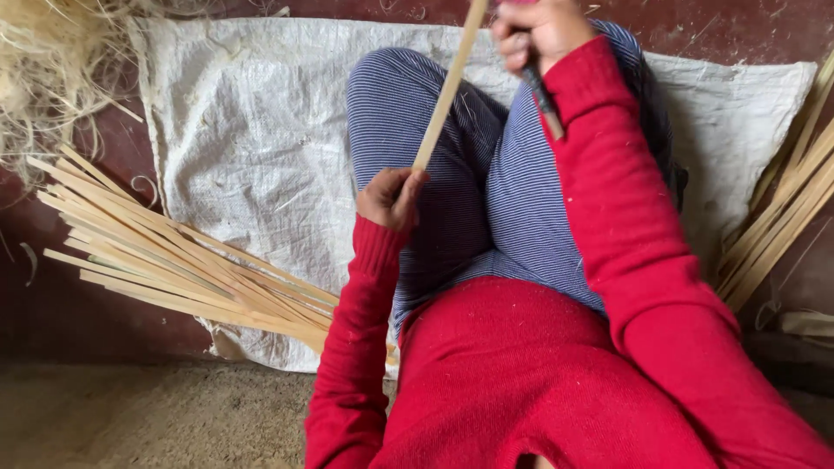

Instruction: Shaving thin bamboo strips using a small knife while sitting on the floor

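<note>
White woven sack [252, 130] covered the floor. Left hand [391, 198] gripped a bamboo strip [447, 87]; right hand [537, 33] fisted round a dark-handled blade [543, 97].

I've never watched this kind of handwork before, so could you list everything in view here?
bamboo strip: one, pale tan, held upright between both hands
knife: one, dark, in the right hand; blade mostly hidden
pile of strips: many, pale tan, on the floor at left
more strips: several, tan, at right edge
woven sack: one, white, spread under the legs
fibre shavings: a heap, straw-coloured, top left
floor: dark red and dusty
left hand: grips the strip's lower end
right hand: grips the knife, top
</note>
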